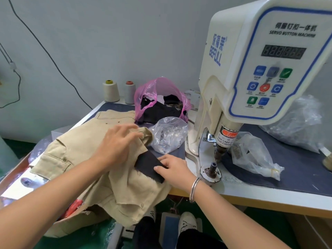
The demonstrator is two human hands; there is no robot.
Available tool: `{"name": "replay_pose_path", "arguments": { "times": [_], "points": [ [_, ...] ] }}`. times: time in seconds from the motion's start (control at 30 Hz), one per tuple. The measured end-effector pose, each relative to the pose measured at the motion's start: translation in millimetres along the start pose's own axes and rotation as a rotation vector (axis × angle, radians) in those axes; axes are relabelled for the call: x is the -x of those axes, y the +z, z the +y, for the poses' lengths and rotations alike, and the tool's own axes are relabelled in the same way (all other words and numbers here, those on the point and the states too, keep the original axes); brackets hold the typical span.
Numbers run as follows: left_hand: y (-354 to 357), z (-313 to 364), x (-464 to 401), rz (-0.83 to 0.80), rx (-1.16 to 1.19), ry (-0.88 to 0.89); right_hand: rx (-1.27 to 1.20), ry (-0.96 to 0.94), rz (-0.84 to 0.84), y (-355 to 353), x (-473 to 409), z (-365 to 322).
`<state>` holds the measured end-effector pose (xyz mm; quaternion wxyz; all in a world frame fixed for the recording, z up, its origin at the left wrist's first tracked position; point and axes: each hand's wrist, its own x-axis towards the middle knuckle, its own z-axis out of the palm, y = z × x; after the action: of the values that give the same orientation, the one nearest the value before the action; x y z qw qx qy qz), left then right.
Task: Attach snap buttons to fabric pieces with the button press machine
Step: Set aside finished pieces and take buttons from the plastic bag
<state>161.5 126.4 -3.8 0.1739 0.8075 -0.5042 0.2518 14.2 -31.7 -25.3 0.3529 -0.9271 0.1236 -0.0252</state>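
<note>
— Head view: where do we have our hands?
— Our left hand (120, 141) lies spread, fingers straight, on the beige garment (93, 159) heaped at the table's (251, 190) left end. Our right hand (173, 168) pinches the black fabric piece (149, 165) lying on that garment.
— And the press?
— The button press machine (251, 69) stands to our right, its lower die (212, 170) bare, just beside our right hand. A clear bag of snaps (167, 135) sits between garment and machine.

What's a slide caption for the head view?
Right hand pinches black fabric piece, left hand rests on beige garment, beside button press.
</note>
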Motion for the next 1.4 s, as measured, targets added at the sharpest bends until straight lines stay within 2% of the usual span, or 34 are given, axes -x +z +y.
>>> {"name": "replay_pose_path", "arguments": {
  "times": [0.07, 0.13, 0.23, 0.33, 0.47, 0.7, 0.8, 0.9, 1.03, 1.13, 1.23, 1.3, 1.4],
  "points": [
    [-0.5, 13.0, -3.9, -0.136, 0.148, 0.228, 0.111, 0.004, 0.042, 0.7, 0.5, -0.7],
    [2.9, 25.0, -6.3, -0.4, 0.31, 0.221, 0.154, 0.014, 0.064, 1.1, -0.4, -1.6],
    [13.2, 26.6, -11.2, -0.634, 0.242, 0.14, 0.131, 0.018, 0.07, -0.2, -0.3, -0.5],
    [14.8, 20.1, -14.5, -0.602, 0.167, 0.141, 0.033, 0.043, 0.083, -2.7, 2.7, 2.6],
    [16.6, 14.5, -14.9, -0.528, 0.221, 0.114, -0.12, 0.053, 0.074, -3.2, 10.5, 9.0],
    [7.5, 8.8, -22.4, -0.585, 0.322, 0.095, -0.288, -0.001, 0.057, -7.8, 25.3, 16.6],
    [7.9, 9.2, -22.0, -0.639, 0.302, 0.11, -0.272, -0.006, 0.052, -9.2, 32.0, 21.6],
    [8.0, 14.7, -22.4, -0.651, 0.223, 0.124, -0.259, 0.008, 0.093, -6.8, 33.8, 23.3],
    [5.8, 15.5, -23.2, -0.596, 0.168, 0.134, -0.263, 0.03, 0.24, 1.2, 34.0, 25.0],
    [1.3, 18.5, -23.6, -0.566, 0.281, 0.132, -0.297, 0.071, 0.298, 3.8, 34.5, 26.6],
    [-5.9, 21.4, -24.8, -0.576, 0.492, 0.087, -0.252, 0.093, 0.237, 1.0, 36.8, 25.3],
    [-9.4, 21.6, -24.7, -0.591, 0.527, 0.077, -0.199, 0.063, 0.217, -0.9, 43.3, 22.8],
    [-12.2, 23.8, -23.8, -0.638, 0.492, 0.039, -0.306, 0.002, 0.264, -2.7, 59.3, 20.7]
  ]
}}
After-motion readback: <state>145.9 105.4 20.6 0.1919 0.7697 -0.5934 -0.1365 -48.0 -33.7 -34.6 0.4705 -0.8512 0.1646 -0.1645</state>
